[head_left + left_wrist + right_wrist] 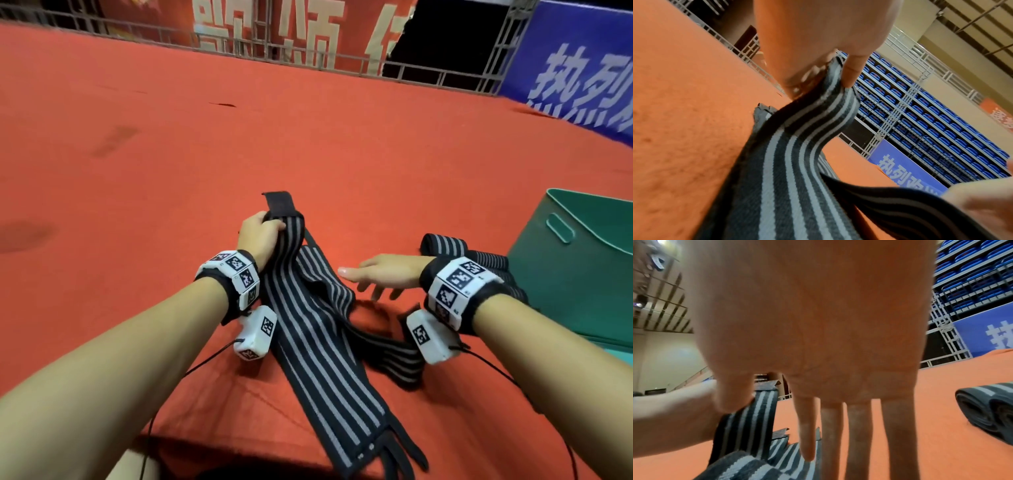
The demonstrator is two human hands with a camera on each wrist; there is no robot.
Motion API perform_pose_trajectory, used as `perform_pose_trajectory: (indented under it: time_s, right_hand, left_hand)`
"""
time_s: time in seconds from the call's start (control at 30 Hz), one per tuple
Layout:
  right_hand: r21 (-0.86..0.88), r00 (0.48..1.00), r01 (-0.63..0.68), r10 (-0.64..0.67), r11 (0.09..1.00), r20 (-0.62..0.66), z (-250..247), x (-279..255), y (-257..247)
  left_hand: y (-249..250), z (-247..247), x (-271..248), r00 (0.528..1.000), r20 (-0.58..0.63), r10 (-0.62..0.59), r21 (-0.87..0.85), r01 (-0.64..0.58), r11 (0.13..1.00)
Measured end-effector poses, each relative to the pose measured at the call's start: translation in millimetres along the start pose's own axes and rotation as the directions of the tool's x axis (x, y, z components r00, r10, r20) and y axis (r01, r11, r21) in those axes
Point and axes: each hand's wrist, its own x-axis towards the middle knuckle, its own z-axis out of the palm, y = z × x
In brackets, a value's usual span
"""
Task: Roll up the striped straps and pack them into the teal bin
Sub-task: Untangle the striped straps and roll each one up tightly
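A long black strap with grey stripes (318,335) runs from the table's near edge up to my left hand (262,233), which grips its far end just below a plain black tab (279,202). The left wrist view shows the strap (797,146) pinched between thumb and fingers. My right hand (373,274) hovers open, fingers straight (807,426), above a second loose strap (387,356) that crosses under the first. Two rolled straps (445,245) (986,410) lie beside the teal bin (575,274) at the right.
The table is covered in red-orange cloth (205,154). Its near edge runs under my forearms. Metal railings (308,58) and red and blue banners (575,68) stand beyond the far edge. Blue stadium seats (931,121) rise behind.
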Motion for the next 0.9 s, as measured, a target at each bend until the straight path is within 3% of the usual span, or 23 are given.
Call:
perform_pose_trajectory:
  time_s: [0.1, 0.23, 0.27, 0.37, 0.4, 0.47, 0.53, 0.6, 0.67, 0.77, 0.9]
  right_hand:
    - [-0.241, 0.988, -0.081, 0.109, 0.967, 0.108, -0.2, -2.5, 8.7]
    - [-0.31, 0.951, -0.308, 0.277, 0.899, -0.14, -0.8, -12.2, 29.6]
    - [-0.307, 0.929, -0.37, 0.341, 0.877, -0.147, -0.3, -14.6, 34.2]
    - [-0.221, 0.907, -0.392, 0.415, 0.893, 0.066, 12.1, -23.0, 38.6]
    - [-0.252, 0.919, -0.367, 0.39, 0.896, 0.05, 15.6, -19.3, 44.2]
    - [-0.254, 0.957, -0.291, 0.276, 0.922, -0.093, 19.7, -13.9, 54.6]
    - [-0.056, 0.961, -0.161, 0.144, 0.985, -0.236, 18.2, -14.3, 60.7]
    - [0.224, 0.912, 0.03, 0.064, 0.974, -0.405, 11.4, -23.9, 58.7]
    - [0.446, 0.817, 0.229, 0.079, 0.865, -0.571, -1.3, -35.0, 51.9]
    - [0.565, 0.683, 0.512, 0.092, 0.647, -0.724, -25.5, -51.9, 34.2]
    - [0.608, 0.615, 0.742, 0.075, 0.284, -0.785, -47.6, -74.9, 10.9]
  left_hand:
    - [5.9, -1.1, -3.7, 0.998, 0.008, 0.065, -0.011, -0.065, 0.998]
    - [10.2, 7.2, -14.1, 0.985, 0.073, 0.157, 0.012, -0.158, 0.987]
    - [10.6, 11.5, -18.4, 0.979, 0.09, 0.185, 0.03, -0.188, 0.982]
    - [12.3, 25.7, -32.4, 0.954, 0.132, 0.268, 0.07, -0.279, 0.958]
    - [15.0, 30.3, -37.6, 0.947, 0.144, 0.287, 0.063, -0.298, 0.952]
    - [22.9, 37.1, -46.6, 0.94, 0.158, 0.302, 0.044, -0.313, 0.949]
    - [30.9, 40.2, -53.3, 0.936, 0.154, 0.315, 0.033, -0.324, 0.946]
    - [40.7, 40.8, -59.1, 0.93, 0.141, 0.339, 0.001, -0.342, 0.94]
    - [52.0, 39.9, -63.8, 0.921, 0.118, 0.371, -0.032, -0.37, 0.929]
    - [72.2, 39.0, -71.0, 0.9, 0.108, 0.423, -0.111, -0.412, 0.904]
    - [101.9, 39.2, -81.6, 0.854, 0.098, 0.511, -0.196, -0.487, 0.851]
